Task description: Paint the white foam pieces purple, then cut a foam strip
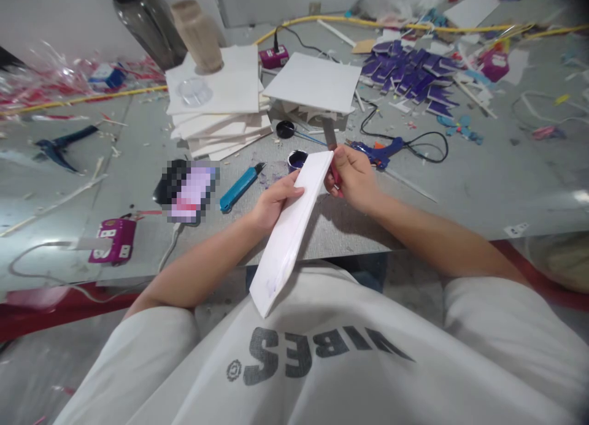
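My left hand (275, 201) grips a long white foam board (294, 222) along its left side, thumb on its face. The board is tilted, its lower end close to my shirt and its upper end over the table. My right hand (354, 176) is closed round the red handle (336, 175) of a tool with a flat, broad metal blade (330, 134); the blade points away from me just past the board's upper end, and its exact kind is unclear. Partly behind the board is a small pot of dark purple paint (297, 160). A teal utility knife (242, 189) lies left of it.
Stacked white boards (221, 127) carry a beige cup (197, 35). A white sheet (315, 81) lies further right, beside purple-painted pieces (409, 69). A blue glue gun (380, 152) with a black cord is near my right hand. A phone (191, 192) and magenta power socket (113, 241) sit left.
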The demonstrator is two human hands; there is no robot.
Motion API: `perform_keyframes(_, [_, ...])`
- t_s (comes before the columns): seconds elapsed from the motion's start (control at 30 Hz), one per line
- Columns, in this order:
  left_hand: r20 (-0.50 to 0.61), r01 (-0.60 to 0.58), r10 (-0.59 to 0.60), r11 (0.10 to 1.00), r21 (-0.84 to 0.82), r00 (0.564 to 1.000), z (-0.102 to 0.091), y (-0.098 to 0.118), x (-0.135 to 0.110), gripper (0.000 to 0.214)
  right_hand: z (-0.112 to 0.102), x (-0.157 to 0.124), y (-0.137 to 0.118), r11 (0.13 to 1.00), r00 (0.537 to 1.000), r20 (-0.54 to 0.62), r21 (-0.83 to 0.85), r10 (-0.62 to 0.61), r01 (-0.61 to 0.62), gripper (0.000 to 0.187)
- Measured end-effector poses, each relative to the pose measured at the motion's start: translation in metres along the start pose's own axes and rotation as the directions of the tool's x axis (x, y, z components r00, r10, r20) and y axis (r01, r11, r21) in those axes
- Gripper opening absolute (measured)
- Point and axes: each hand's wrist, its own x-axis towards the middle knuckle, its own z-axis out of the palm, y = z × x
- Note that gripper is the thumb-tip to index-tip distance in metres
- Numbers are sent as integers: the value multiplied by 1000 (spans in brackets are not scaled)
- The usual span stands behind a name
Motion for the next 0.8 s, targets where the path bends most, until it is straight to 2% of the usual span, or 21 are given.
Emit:
perform_keyframes(0.13, [-28,14,-15,999,-38,999,3,4,-1,64,-1,1,1,999,999,-29,31,16,-15,82])
perform_keyframes(0.33, [-7,12,-12,999,-30,1000,2,6,-1,69,-6,2,5,997,1000,31,79,-3,0,79])
perform_keyframes(0.57, [25,24,-23,999,-25,999,0,10,-1,61,-9,1,-1,994,994,72,56,85,-89,83])
perform_keyframes(0.8, [43,42,-42,999,0,998,1,14,-3,62,-15,1,-1,995,988,142,66,66,-76,81])
